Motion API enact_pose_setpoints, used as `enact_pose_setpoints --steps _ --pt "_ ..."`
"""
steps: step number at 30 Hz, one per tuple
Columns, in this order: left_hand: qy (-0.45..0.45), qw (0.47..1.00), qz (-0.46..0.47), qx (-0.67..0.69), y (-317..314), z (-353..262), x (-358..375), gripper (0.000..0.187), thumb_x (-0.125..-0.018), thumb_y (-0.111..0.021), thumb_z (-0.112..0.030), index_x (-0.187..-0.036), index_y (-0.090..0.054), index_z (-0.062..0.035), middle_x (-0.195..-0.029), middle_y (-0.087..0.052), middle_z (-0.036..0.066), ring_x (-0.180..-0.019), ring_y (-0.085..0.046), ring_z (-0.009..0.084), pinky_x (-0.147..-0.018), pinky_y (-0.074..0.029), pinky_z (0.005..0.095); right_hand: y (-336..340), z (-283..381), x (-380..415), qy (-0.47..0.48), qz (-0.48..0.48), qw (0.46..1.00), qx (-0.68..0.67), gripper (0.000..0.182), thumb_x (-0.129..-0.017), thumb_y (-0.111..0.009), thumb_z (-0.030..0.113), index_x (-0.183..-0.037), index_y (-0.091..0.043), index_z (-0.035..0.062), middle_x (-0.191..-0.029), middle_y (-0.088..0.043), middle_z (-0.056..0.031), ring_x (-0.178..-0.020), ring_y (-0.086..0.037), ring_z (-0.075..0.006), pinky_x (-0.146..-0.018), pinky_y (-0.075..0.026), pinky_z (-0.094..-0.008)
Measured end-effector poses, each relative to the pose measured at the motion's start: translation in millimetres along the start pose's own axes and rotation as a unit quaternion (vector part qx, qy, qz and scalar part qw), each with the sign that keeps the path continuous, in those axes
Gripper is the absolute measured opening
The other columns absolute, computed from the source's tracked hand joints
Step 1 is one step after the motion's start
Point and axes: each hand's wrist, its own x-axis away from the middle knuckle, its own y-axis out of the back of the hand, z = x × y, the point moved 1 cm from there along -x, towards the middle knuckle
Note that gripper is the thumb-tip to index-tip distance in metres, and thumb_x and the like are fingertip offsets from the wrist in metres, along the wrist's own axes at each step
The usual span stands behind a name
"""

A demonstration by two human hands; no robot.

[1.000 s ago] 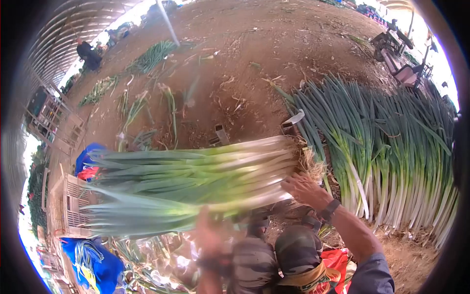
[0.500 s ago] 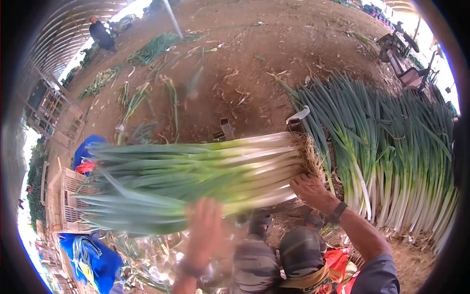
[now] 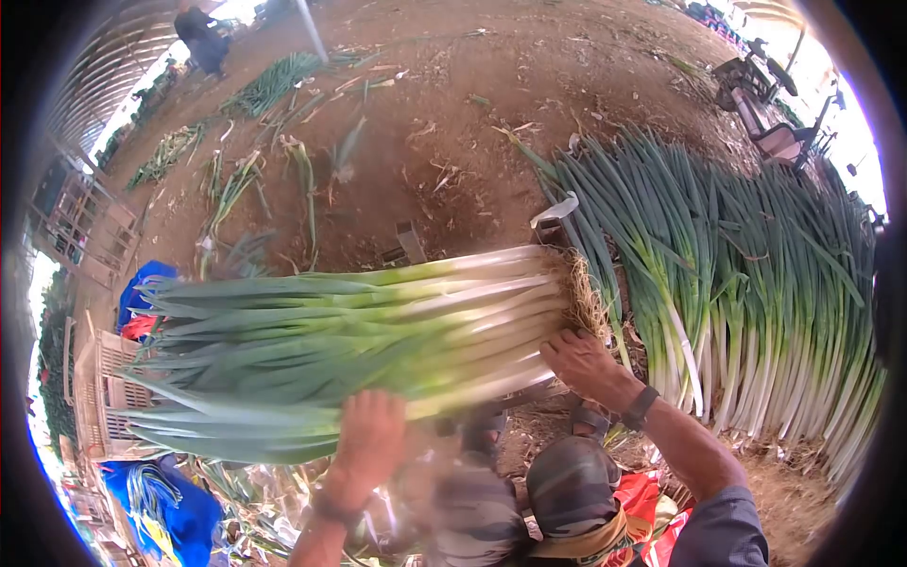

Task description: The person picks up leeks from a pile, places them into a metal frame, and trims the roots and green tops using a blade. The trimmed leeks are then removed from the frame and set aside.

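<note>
A wide bundle of long green onions (image 3: 378, 331) lies sideways in front of me, its green leaves to the left and its white stalks and roots to the right. My right hand (image 3: 584, 363) is at the near edge of the white ends, close to the roots, its fingers bent over the stalks. On the near edge of the green leaves rests my left hand (image 3: 371, 430), somewhat blurred, with its fingertips on the leaves. The undersides of both hands are hidden.
A large row of green onions (image 3: 727, 274) lies on the ground at the right. At the left are a wooden crate (image 3: 111, 383) and blue cloth (image 3: 194, 510). A metal pole (image 3: 310, 30) and a person (image 3: 200, 40) appear at the back left.
My left hand has moved slightly left and up to the near edge of the leaves. The whole view has shifted a little.
</note>
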Motion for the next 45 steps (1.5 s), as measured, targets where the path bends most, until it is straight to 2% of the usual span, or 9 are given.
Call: enact_pose_setpoints --steps 12,18,21,24,29,33,39,42,45 --pt "0.050 0.993 -0.084 -0.071 -52 3 -3 0.014 -0.076 -0.064 -0.007 -0.087 -0.055 -0.0098 -0.085 -0.049 0.008 -0.084 -0.053 0.0269 -0.070 -0.040 0.0412 3 1 -3 -0.003 0.016 1.000 -0.014 0.030 -0.089 -0.064 0.007 -0.117 -0.055 0.0033 -0.106 -0.060 -0.0131 -0.106 -0.061 -0.0273 -0.097 -0.051 -0.0406" --pt "0.077 0.988 -0.105 -0.089 -59 -6 6 0.015 -0.076 -0.064 -0.012 -0.089 -0.058 -0.0106 -0.087 -0.049 0.008 -0.084 -0.051 0.0265 -0.073 -0.039 0.0423 -6 -1 -1 -0.067 0.095 0.987 -0.112 0.043 -0.086 -0.069 0.011 -0.126 -0.056 -0.0016 -0.122 -0.061 -0.0181 -0.115 -0.061 -0.0329 -0.099 -0.052 -0.0439" --pt "0.071 0.991 -0.099 -0.049 -50 -9 7 0.021 -0.074 -0.067 -0.019 -0.092 -0.059 -0.0097 -0.089 -0.049 0.008 -0.086 -0.051 0.0280 -0.076 -0.038 0.0445 -11 -25 2 -0.029 0.131 0.978 -0.161 0.022 -0.091 -0.061 0.011 -0.112 -0.064 0.0056 -0.107 -0.064 -0.0119 -0.097 -0.064 -0.0305 -0.083 -0.053 -0.0400" --pt "0.058 0.996 -0.067 -0.020 -60 -6 12 0.030 -0.073 -0.070 -0.025 -0.095 -0.059 -0.0089 -0.092 -0.050 0.009 -0.090 -0.051 0.0296 -0.078 -0.038 0.0459 -35 -25 2 0.038 -0.010 0.992 -0.120 0.015 -0.090 -0.062 0.012 -0.104 -0.068 0.0078 -0.104 -0.065 -0.0106 -0.094 -0.065 -0.0287 -0.077 -0.054 -0.0412" --pt "0.090 0.996 -0.019 -0.004 -57 -12 13 0.038 -0.076 -0.074 -0.029 -0.103 -0.058 -0.0072 -0.101 -0.052 0.011 -0.098 -0.050 0.0316 -0.084 -0.039 0.0481 -19 -12 0 0.012 0.036 0.999 -0.021 0.011 -0.089 -0.063 0.012 -0.094 -0.071 0.0083 -0.105 -0.064 -0.0086 -0.098 -0.064 -0.0258 -0.078 -0.053 -0.0412" --pt "0.062 0.984 -0.159 0.042 -38 -7 28 0.028 -0.084 -0.072 -0.025 -0.100 -0.056 -0.0082 -0.104 -0.054 0.010 -0.101 -0.052 0.0297 -0.093 -0.041 0.0515 -9 -1 1 -0.010 0.001 1.000 -0.024 0.011 -0.088 -0.064 0.010 -0.094 -0.073 0.0085 -0.110 -0.064 -0.0094 -0.104 -0.063 -0.0273 -0.083 -0.054 -0.0407" --pt "0.191 0.948 -0.223 -0.125 -13 75 67 0.019 -0.092 -0.060 -0.017 -0.079 -0.051 -0.0079 -0.083 -0.048 0.010 -0.086 -0.050 0.0292 -0.097 -0.042 0.0525 7 -10 3 0.017 0.035 0.996 -0.075 0.022 -0.083 -0.069 0.006 -0.105 -0.072 0.0100 -0.120 -0.063 -0.0116 -0.114 -0.060 -0.0299 -0.089 -0.054 -0.0417" --pt "0.270 0.927 -0.241 -0.096 -8 114 80 0.023 -0.098 -0.049 -0.019 -0.081 -0.051 -0.0042 -0.087 -0.050 0.016 -0.092 -0.051 0.0377 -0.095 -0.039 0.0516 -4 -14 0 0.034 0.017 0.995 -0.091 0.028 -0.080 -0.070 0.004 -0.108 -0.072 0.0091 -0.121 -0.063 -0.0104 -0.112 -0.060 -0.0292 -0.090 -0.054 -0.0411" --pt "0.294 0.914 -0.264 -0.096 -36 131 82 0.013 -0.091 -0.059 -0.015 -0.083 -0.057 -0.0055 -0.089 -0.057 0.015 -0.091 -0.055 0.0381 -0.090 -0.043 0.0524 6 -15 -1 0.043 0.027 0.995 -0.090 0.032 -0.080 -0.070 0.003 -0.112 -0.072 0.0081 -0.124 -0.063 -0.0101 -0.110 -0.061 -0.0285 -0.089 -0.055 -0.0401"
